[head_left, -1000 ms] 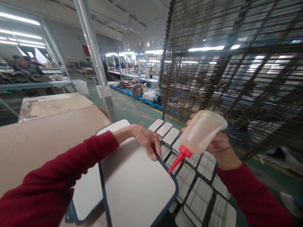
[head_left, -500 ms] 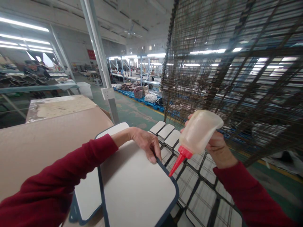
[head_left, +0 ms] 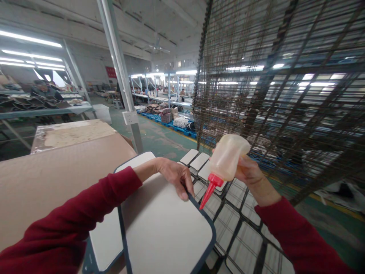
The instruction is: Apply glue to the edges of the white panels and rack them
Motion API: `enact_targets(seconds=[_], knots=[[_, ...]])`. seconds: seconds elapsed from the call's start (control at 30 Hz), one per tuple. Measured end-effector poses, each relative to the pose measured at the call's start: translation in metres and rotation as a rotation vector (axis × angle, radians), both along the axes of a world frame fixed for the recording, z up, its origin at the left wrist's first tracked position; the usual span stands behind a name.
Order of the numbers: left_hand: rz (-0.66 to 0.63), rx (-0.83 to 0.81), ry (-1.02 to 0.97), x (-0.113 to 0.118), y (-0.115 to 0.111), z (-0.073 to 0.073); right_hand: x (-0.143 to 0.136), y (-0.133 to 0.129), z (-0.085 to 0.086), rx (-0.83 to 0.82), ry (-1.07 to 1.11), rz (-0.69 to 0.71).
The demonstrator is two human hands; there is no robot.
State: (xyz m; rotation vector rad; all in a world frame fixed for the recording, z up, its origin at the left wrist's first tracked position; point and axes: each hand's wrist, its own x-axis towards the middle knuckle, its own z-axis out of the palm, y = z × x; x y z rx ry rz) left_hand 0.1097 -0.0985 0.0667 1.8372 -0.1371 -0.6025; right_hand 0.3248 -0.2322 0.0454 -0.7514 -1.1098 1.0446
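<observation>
My left hand (head_left: pixel 176 177) grips the far right edge of a white panel with a dark blue border (head_left: pixel 168 228), fingers curled over the rim. In my right hand (head_left: pixel 248 171) is a translucent squeeze bottle (head_left: pixel 228 156), tipped upside down. Its red nozzle (head_left: pixel 209 190) points down and left, with the tip at the panel's right border, close to my left fingers; whether it touches I cannot tell. Under the held panel lies another white panel with a blue border (head_left: pixel 107 239).
A tan-topped table (head_left: pixel 65 171) stretches along the left. Several white panels lie on a wire rack (head_left: pixel 236 224) at right, below raised wire mesh shelves (head_left: pixel 270 95). A metal post (head_left: pixel 121 76) with a socket box stands ahead. A person (head_left: pixel 42 89) is at a far table.
My right hand and the bottle have shifted left, and the nozzle tip has moved a little up and left along the panel's border. My left hand keeps its hold on the panel.
</observation>
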Motion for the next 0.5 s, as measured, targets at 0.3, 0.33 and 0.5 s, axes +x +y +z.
enact_targets(seconds=[0.3, 0.33, 0.5], knots=[[-0.008, 0.029, -0.018, -0.0030, -0.0048, 0.0032, 0.0010, -0.0008, -0.0061, -0.003, -0.036, -0.032], [-0.009, 0.028, -0.013, -0.0035, -0.0055, 0.0037, 0.0010, -0.0012, -0.0068, -0.005, -0.050, -0.031], [-0.008, 0.021, -0.003, -0.0060, -0.0097, 0.0057, -0.0002, -0.0030, -0.0078, -0.017, -0.101, -0.021]])
